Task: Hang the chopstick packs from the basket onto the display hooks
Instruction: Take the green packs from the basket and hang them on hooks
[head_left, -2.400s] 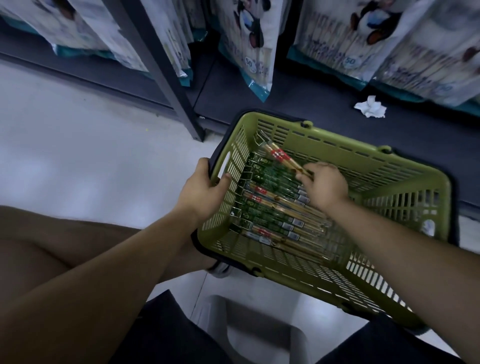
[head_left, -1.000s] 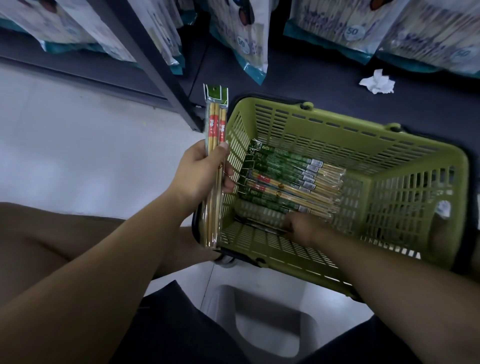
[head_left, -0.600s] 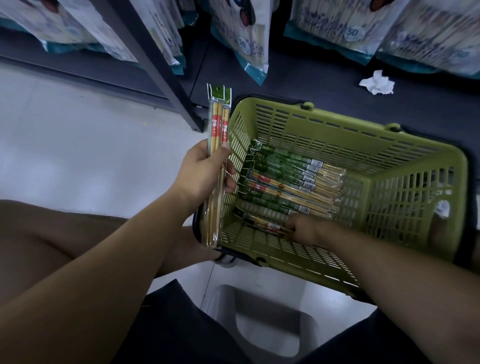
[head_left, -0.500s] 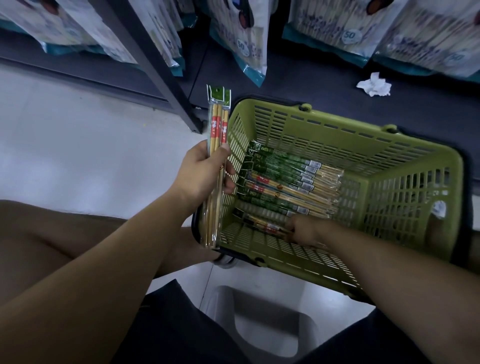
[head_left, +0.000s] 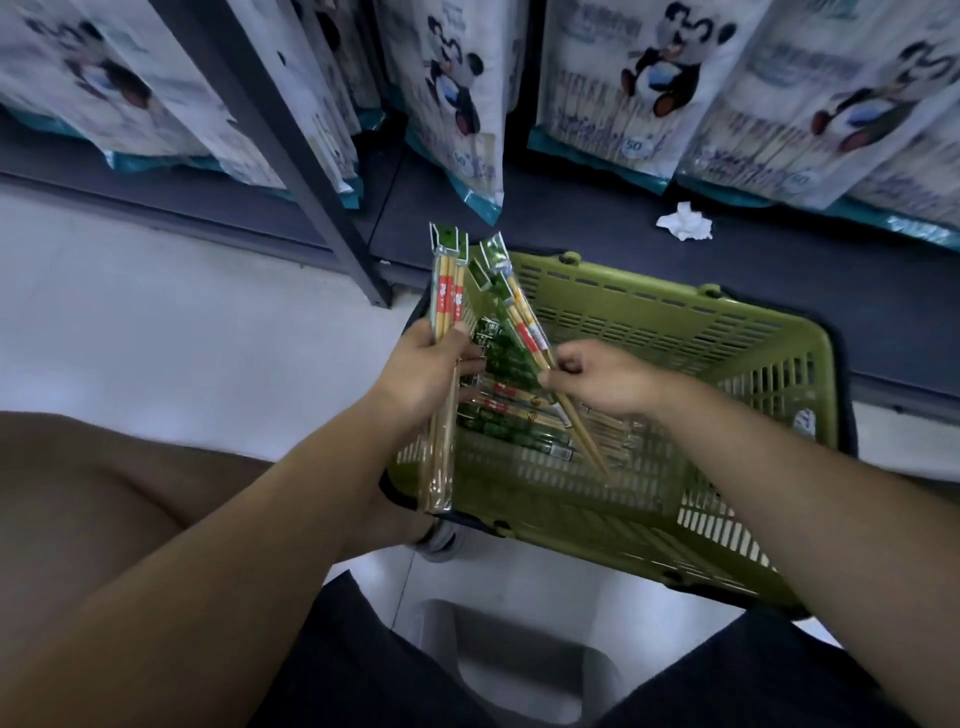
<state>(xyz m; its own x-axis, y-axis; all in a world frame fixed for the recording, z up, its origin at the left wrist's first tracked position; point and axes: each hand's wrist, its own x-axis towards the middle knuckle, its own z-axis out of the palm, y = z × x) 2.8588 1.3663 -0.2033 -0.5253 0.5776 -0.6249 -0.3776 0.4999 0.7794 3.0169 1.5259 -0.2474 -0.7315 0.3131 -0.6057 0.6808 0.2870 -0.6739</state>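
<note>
A green plastic basket (head_left: 675, 332) stands on the floor in front of me, with several chopstick packs (head_left: 514, 421) lying in its left half. My left hand (head_left: 421, 369) grips one clear pack of bamboo chopsticks (head_left: 447, 306) upright at the basket's left rim, its green header pointing up. My right hand (head_left: 602, 379) pinches a second pack (head_left: 519, 317), lifted out of the basket and tilted, its top close to the first pack. No display hooks are visible.
Large panda-printed bags (head_left: 623, 83) hang along the dark shelf unit behind the basket. A dark metal upright (head_left: 311, 187) slants down to the floor left of the basket. A crumpled white tissue (head_left: 684, 222) lies on the low shelf. A grey stool (head_left: 519, 665) is below me.
My right hand has lifted a second pack out of the basket and brought it up beside the pack in my left hand. The camera has tilted up slightly.
</note>
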